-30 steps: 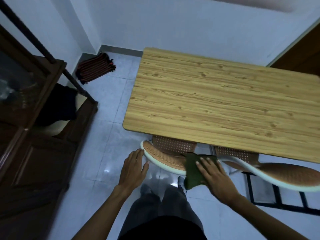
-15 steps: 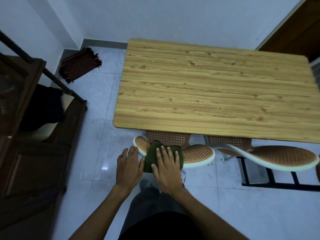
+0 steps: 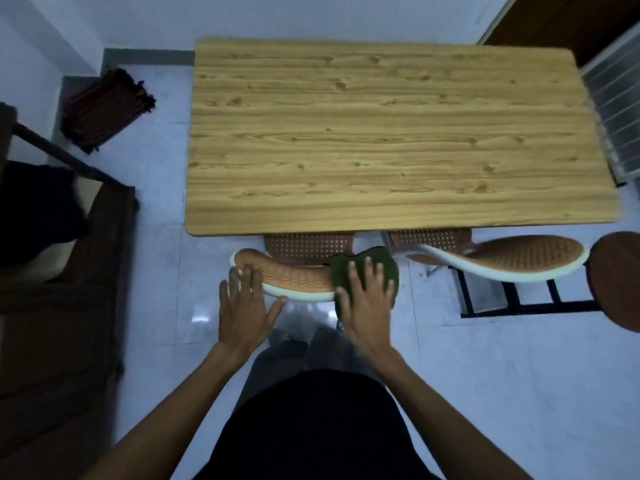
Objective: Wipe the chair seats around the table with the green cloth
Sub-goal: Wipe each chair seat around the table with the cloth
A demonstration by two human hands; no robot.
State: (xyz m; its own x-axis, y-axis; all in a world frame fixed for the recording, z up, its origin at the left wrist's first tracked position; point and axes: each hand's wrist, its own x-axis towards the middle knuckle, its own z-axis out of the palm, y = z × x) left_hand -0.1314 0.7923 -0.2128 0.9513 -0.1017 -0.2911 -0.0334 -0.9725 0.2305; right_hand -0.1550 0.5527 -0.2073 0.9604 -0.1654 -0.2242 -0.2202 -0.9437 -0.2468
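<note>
Beside the wooden worktop, the green cloth is best pressed flat under the open right hand and swept across the woven orange white-rimmed chair part, which is steadied by the open left hand.

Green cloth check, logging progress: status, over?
Right hand flat, pressing green cloth on near chair right end. Left hand open, bracing left end. Second chair untouched. Nothing obstructing.
</note>
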